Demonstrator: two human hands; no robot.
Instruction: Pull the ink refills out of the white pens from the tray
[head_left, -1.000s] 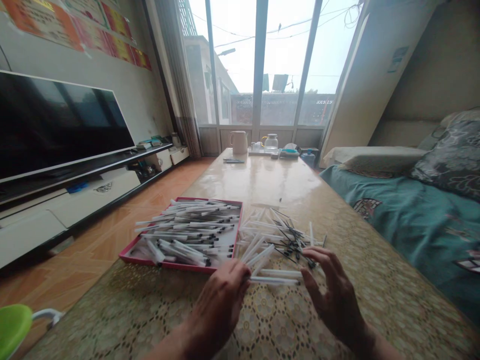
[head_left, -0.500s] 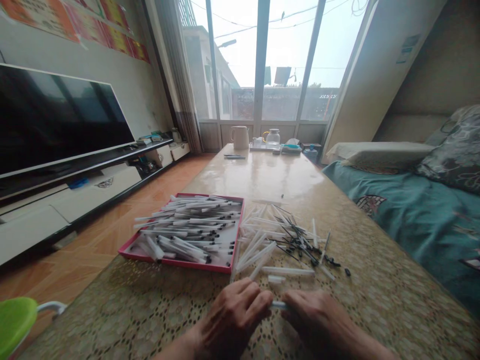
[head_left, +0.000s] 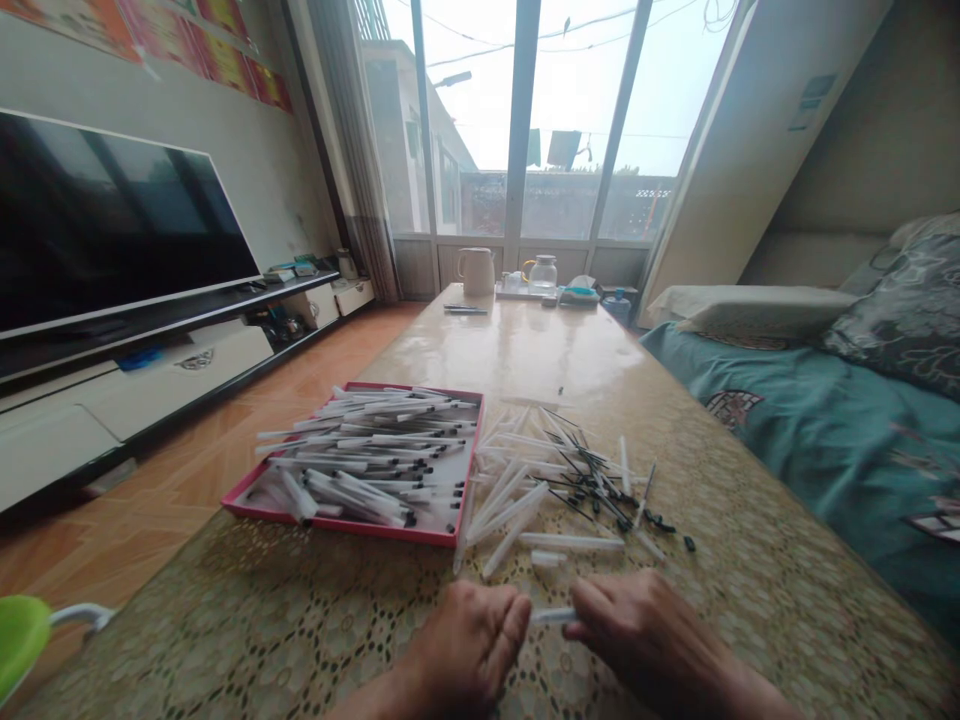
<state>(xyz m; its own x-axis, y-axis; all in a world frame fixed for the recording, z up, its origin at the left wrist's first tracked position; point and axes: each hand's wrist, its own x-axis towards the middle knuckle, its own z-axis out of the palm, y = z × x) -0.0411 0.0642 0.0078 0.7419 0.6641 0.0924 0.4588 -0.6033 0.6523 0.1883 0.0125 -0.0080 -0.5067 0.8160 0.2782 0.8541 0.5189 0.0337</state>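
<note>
Bright rm, tall window (head_left: 574,90) far beyond the fingers, TV (head_left: 112,230) off to their L, teal-covered sofa (head_left: 750,390) off to their R. Patterned tabletop (head_left: 255,610) runs under both hands.

Head view: R hand (head_left: 649,630) has fingers clamped on the R end of a slim white tube (head_left: 553,616), thumb side toward the L hand. L hand (head_left: 480,635) has fingers curled together at the tube's other end; can't tell if they grip it. Tube's approx. level, pale, semi-clear, straight; its ends are hidden by the fingers.

Just beyond the fingers: short clear pcs (head_left: 548,559), then a loose pile of frosted tubes (head_left: 510,513). Thin black refills (head_left: 592,460) lie beyond the R fingers, w/ small black caps (head_left: 658,522) nearer. Beyond & L of the L fingers: pink-red tray (head_left: 360,528), heaped w/ white pens (head_left: 367,440), dark-tipped, mostly lying crosswise, some poking over the L rim. Far end, well past the fingers: beige jug (head_left: 477,272), glass pitcher (head_left: 545,273).
</note>
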